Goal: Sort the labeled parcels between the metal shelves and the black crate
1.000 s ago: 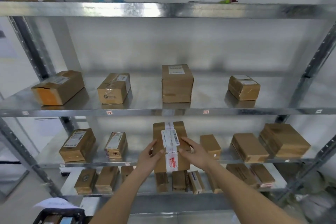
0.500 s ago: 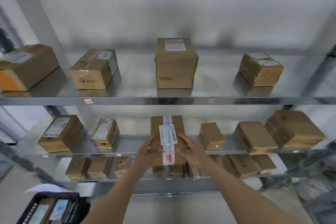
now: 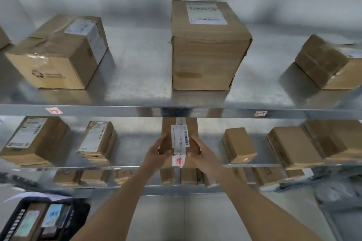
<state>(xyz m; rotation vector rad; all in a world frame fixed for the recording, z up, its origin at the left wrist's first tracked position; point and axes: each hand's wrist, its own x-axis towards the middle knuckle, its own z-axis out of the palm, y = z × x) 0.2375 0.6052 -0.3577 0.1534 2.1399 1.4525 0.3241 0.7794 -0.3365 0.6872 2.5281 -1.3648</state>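
Note:
A flat brown parcel (image 3: 193,129) with a white barcode label and a red sticker sits at the middle of the second metal shelf (image 3: 58,166), its far end under the shelf above. My left hand (image 3: 156,154) grips its left side and my right hand (image 3: 202,155) grips its right side, thumbs on top. The black crate (image 3: 17,219) stands on the floor at the lower left with several labeled parcels inside.
The upper shelf (image 3: 137,110) holds three cardboard boxes, the tallest (image 3: 207,49) in the middle. Other parcels flank the held one: two labeled at the left (image 3: 33,141), three plain at the right (image 3: 239,145). A lower shelf carries several small boxes. Grey floor lies below.
The view has moved closer and lower to the shelves. The parcel in both hands has slid further in onto the second shelf, under the shelf above.

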